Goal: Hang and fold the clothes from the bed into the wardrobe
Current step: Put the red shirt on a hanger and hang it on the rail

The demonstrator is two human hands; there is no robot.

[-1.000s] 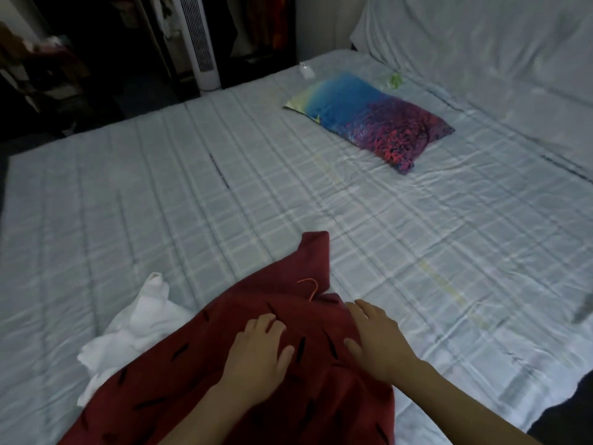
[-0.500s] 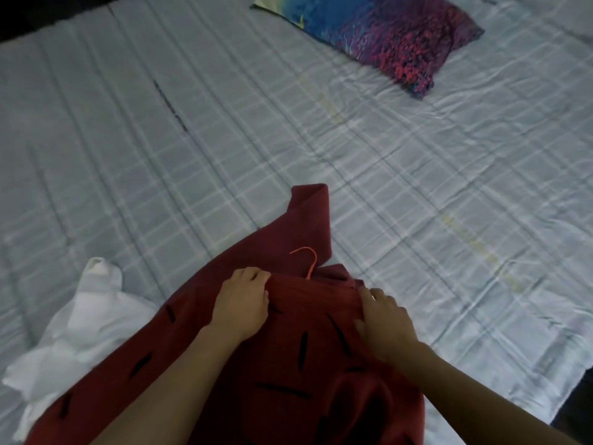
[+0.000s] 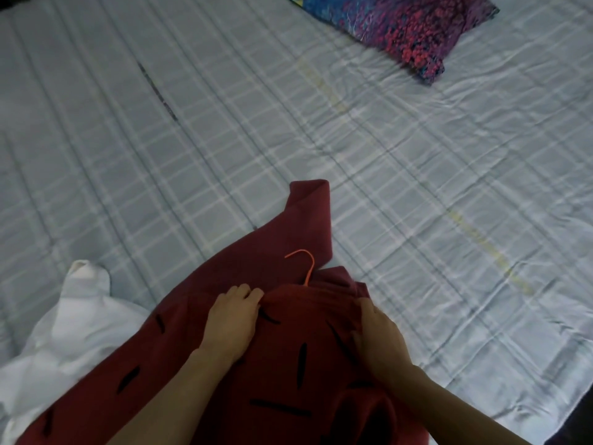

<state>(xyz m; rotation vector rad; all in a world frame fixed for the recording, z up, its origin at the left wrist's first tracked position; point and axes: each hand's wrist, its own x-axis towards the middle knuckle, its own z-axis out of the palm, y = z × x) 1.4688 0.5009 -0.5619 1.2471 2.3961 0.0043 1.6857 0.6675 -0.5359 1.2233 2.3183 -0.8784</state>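
Note:
A dark red garment [image 3: 199, 364] with short black dashes lies spread at the bed's near edge, one sleeve reaching up the bed. An orange hanger hook [image 3: 305, 261] sticks out at its neck; the hanger's body is hidden under the cloth. My left hand [image 3: 231, 322] rests on the garment left of the hook, fingertips curled into the neck fabric. My right hand [image 3: 378, 338] presses on the right shoulder, fingers bent against the cloth. A white garment [image 3: 64, 335] lies crumpled to the left, partly under the red one.
The bed [image 3: 224, 123] wears a pale blue checked sheet, wrinkled at the right. A blue, purple and red patterned pillow [image 3: 407, 24] lies at the top right. The bed's dark edge shows at the bottom right corner.
The view has tilted down and closer to the bed. My left hand slid up to the garment's neck beside the hook. My right hand shifted slightly on the right shoulder.

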